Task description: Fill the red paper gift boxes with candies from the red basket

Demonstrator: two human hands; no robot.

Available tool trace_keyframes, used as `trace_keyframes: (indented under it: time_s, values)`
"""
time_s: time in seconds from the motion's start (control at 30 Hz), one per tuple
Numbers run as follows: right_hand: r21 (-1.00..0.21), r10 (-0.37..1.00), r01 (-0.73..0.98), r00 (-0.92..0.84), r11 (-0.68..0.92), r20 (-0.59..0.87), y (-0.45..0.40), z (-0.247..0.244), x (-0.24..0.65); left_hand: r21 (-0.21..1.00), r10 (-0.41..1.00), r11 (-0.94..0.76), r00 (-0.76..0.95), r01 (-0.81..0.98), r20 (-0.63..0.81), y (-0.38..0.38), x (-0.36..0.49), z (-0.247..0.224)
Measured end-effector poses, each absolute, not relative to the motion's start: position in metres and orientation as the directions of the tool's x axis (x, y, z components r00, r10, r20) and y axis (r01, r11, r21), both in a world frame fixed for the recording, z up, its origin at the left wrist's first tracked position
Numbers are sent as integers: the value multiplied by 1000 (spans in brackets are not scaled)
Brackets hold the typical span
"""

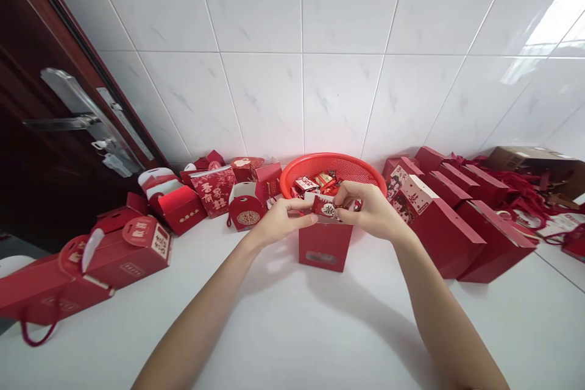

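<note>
Right hand pinching red candy packet right at top of upright red gift box on desk. Left hand at packet's left end, can't tell what it grips. Red plastic colander behind.

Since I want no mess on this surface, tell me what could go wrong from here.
The printed red piece seems pinched by the fingertips of the right hand, so it might slip. The red box stands below that hand and the left hand, in front of the basket; a push could tip it. The boxes at the right stand close together near the right forearm; a bump might topple some.
</note>
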State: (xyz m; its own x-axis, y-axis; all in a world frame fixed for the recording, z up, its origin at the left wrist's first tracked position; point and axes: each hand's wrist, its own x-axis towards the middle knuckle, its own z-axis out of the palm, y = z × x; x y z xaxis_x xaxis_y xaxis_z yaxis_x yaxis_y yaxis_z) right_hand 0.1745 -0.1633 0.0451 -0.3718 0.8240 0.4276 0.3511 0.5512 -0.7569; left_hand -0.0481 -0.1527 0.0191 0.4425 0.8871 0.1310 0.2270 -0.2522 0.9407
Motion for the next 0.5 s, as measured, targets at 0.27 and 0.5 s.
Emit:
trace_keyframes:
  time_s: [0.27, 0.5]
  values:
    - [-711, 814, 442, -480, 547, 328, -166, 43, 173, 947, 902, -216, 420, 239, 100, -151, -50, 16]
    - [-659, 813, 509, -502, 554, 296, -166, 39, 167, 947, 908, -209, 409, 244, 95, -152, -51, 17]
